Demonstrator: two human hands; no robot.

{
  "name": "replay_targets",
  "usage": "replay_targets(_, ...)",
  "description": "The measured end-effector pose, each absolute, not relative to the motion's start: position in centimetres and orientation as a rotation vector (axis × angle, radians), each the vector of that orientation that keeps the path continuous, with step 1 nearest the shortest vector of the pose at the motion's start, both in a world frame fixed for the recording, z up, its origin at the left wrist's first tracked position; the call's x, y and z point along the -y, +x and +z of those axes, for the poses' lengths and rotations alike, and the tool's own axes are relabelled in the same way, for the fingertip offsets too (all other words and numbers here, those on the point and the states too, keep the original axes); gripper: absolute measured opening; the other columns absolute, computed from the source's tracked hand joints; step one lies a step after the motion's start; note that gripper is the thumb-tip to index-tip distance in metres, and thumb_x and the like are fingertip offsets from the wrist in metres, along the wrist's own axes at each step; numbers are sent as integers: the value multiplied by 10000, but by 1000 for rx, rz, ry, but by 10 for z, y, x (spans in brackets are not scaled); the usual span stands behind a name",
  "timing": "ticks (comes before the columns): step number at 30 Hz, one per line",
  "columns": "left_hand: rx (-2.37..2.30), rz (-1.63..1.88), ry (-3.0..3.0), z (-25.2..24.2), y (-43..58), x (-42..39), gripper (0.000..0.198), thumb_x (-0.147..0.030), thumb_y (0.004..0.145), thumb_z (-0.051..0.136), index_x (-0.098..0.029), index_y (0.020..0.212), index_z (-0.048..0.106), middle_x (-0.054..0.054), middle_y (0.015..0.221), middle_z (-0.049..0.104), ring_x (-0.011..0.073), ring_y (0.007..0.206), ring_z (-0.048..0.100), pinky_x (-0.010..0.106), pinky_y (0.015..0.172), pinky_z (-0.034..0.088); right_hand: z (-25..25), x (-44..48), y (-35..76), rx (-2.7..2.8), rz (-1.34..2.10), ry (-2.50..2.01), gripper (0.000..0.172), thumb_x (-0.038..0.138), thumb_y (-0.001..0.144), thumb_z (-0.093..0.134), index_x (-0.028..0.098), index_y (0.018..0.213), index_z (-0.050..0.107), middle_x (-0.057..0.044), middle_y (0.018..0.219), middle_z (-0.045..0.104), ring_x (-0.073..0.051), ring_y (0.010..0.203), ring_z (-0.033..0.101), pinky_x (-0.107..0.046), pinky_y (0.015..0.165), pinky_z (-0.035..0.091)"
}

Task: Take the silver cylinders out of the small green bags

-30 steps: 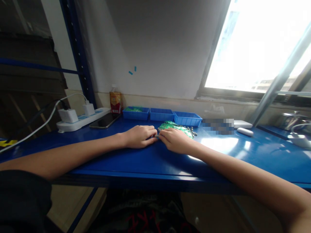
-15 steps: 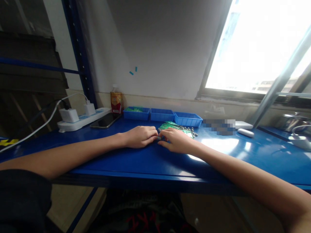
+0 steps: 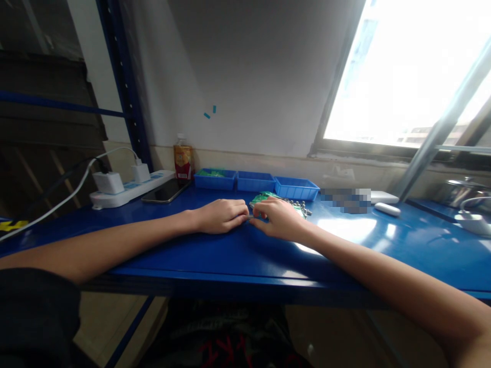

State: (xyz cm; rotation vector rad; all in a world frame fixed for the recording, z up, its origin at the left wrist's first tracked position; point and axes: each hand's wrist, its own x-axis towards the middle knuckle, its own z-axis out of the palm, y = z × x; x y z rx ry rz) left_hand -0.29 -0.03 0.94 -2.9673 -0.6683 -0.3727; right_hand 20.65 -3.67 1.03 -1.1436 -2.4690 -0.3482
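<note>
Near the middle of the blue table, my left hand (image 3: 224, 215) rests with curled fingers closed on a small greyish metal part (image 3: 250, 217). Only a short end of it sticks out from the fingertips; its exact kind is too small to make out. Facing it, my right hand (image 3: 278, 219) has thumb and index finger bent round that same end in a pinch. Just behind my right hand lies a green, shiny pile (image 3: 264, 196), partly covered by the hand. Several small metal fittings (image 3: 305, 208) lie along its right side.
Three blue bins stand against the wall: a left bin (image 3: 215, 185) with green pieces, a middle bin (image 3: 255, 187) and a right bin (image 3: 297, 197). Leftward are a bottle (image 3: 184, 162), a phone (image 3: 165, 191) and a power strip (image 3: 132, 191). A white case (image 3: 387, 209) lies right.
My right thumb and fingers have shifted slightly at the end of the small metal part, and the gap between them looks different. My left hand stays in place.
</note>
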Motion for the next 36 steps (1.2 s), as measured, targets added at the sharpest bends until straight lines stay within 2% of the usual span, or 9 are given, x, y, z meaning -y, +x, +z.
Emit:
replay_targets(23, 668, -352, -2946, 10, -3, 0, 225, -295, 956, 365, -180, 989, 555, 54, 962, 584, 167, 843, 575, 245, 751, 426, 14, 39, 205, 2454, -309, -1128, 138, 325, 828, 593, 212, 791, 663, -21, 796, 688, -189, 816, 583, -280, 702, 373)
replay_targets(36, 643, -349, -2960, 10, -3, 0, 219, -286, 951, 377, -179, 1017, 557, 61, 984, 590, 174, 876, 584, 249, 778, 436, 10, 35, 205, 2473, -251, -946, 106, 242, 821, 597, 185, 735, 625, -29, 761, 669, -174, 786, 568, -279, 752, 401)
